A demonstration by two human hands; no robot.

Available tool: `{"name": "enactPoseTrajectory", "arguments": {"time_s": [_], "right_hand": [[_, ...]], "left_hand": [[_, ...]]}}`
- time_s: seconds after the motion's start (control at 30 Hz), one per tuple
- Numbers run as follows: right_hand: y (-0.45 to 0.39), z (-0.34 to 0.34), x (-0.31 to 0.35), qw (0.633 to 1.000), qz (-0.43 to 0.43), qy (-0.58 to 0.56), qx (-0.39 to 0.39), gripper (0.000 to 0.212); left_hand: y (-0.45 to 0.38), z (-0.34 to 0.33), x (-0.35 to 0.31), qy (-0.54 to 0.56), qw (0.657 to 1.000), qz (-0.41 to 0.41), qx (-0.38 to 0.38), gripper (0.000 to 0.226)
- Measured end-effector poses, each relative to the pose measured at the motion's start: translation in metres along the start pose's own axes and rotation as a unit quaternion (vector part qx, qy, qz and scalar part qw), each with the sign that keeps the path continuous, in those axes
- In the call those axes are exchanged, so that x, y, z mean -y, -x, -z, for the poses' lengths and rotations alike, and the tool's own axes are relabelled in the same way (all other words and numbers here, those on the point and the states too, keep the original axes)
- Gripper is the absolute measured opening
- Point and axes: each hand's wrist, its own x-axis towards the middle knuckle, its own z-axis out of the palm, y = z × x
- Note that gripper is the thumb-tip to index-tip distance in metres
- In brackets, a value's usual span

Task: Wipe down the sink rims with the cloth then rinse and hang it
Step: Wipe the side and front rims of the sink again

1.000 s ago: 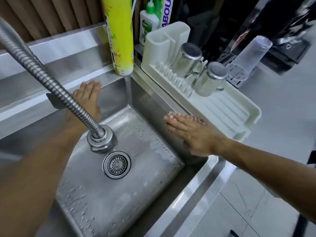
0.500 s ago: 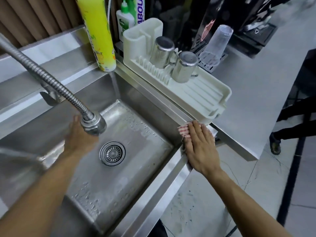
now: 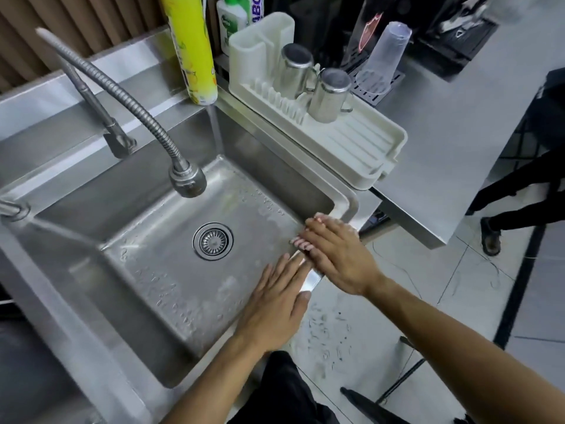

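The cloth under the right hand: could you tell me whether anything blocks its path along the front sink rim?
Yes: the left hand rests flat on the front rim, right beside the right hand pressing the cloth. It must lift away first.

steel mugs [image 3: 312, 84]: 2
clear plastic cups [image 3: 383, 59]: 1
dish racks [image 3: 360, 142]: 1
yellow spray cans [image 3: 191, 47]: 1
hands [image 3: 275, 304]: 2
drain strainers [image 3: 213, 240]: 1

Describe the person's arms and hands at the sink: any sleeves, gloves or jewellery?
Both forearms are bare as far up as the picture shows; no sleeves reach into view. The left hand and right hand wear no gloves, and no rings, watch or bracelets show on the sides facing the camera. Fingernails look short and unpainted. Dark clothing shows low in the frame, below the arms.
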Motion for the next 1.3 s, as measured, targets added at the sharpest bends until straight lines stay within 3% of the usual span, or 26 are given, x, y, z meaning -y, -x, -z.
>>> {"name": "enactPoseTrajectory", "arguments": {"time_s": [0.07,0.13,0.23,0.37,0.5,0.6,0.67,0.77,0.87,0.97,1.07,1.2,1.3], "right_hand": [[-0.006,0.018,-0.032,1.000,0.000,0.009,0.011,0.051],[-0.013,0.028,-0.053,0.997,-0.072,0.002,-0.015,0.052],[-0.012,0.009,-0.032,0.991,-0.121,-0.017,-0.056,0.050],[-0.009,0.005,-0.023,0.999,0.021,0.008,-0.030,0.046],[-0.057,0.042,-0.041,0.988,0.046,0.084,0.117,0.046],[-0.106,0.063,-0.052,0.923,0.144,0.262,0.243,0.055],[-0.136,0.073,-0.054,0.852,0.187,0.374,0.314,0.042],[-0.190,0.067,-0.040,0.749,0.230,0.521,0.339,0.043],[-0.238,0.050,-0.020,0.764,0.174,0.547,0.293,0.059],[-0.233,0.039,-0.015,0.813,0.112,0.512,0.252,0.059],[-0.185,0.028,-0.019,0.836,0.032,0.422,0.348,0.039],[-0.158,0.024,-0.009,0.824,-0.128,0.269,0.482,0.042],[-0.150,0.027,0.005,0.845,-0.214,0.114,0.476,0.024]], "left_hand": [[0.006,-0.004,0.002,-0.066,0.998,-0.022,-0.002,0.061],[0.007,-0.005,0.005,-0.087,0.996,-0.027,-0.001,0.063],[0.008,-0.007,0.004,-0.093,0.995,-0.026,-0.003,0.063],[0.010,-0.002,-0.001,-0.070,0.997,-0.012,-0.009,0.062],[0.009,-0.001,-0.001,-0.038,0.999,-0.004,-0.015,0.063],[0.009,-0.002,-0.001,-0.024,0.999,-0.005,-0.020,0.061],[0.010,-0.003,-0.001,-0.032,0.999,-0.011,-0.032,0.061],[0.010,-0.004,-0.003,-0.042,0.997,-0.013,-0.068,0.061],[0.010,-0.005,-0.002,-0.021,0.996,0.002,-0.091,0.059],[0.015,-0.006,0.001,0.025,0.993,0.038,-0.113,0.055],[0.016,0.002,0.001,0.088,0.988,0.077,-0.105,0.052],[0.024,0.011,0.011,0.140,0.977,0.147,-0.070,0.047],[0.050,0.016,0.031,0.109,0.969,0.221,-0.007,0.048]]}}
